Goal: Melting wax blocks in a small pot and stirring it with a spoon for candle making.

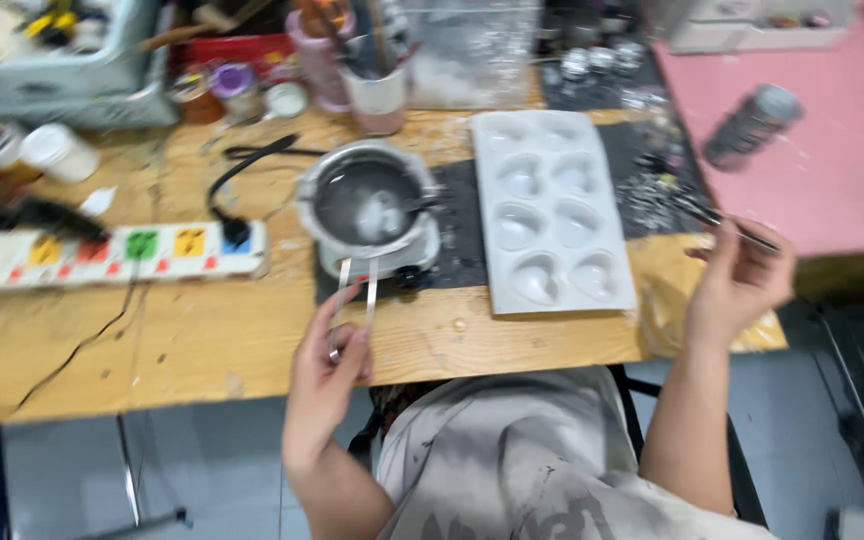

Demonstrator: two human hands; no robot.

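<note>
We see the left hand (330, 368) pinching the thin wire handle (354, 300) of a small metal melting pot (369, 205), which sits on the wooden surface (202, 330) beside a white heart-cavity mould (550, 210). The right hand (737, 285) — raised off to the side — pinches slim tweezers (727, 222).

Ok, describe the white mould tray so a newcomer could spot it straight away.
On the wooden table, look right of the small metal pot whose handle the left hand holds. The white mould tray lies flat there, the only thing with rows of heart-shaped hollows.
</note>
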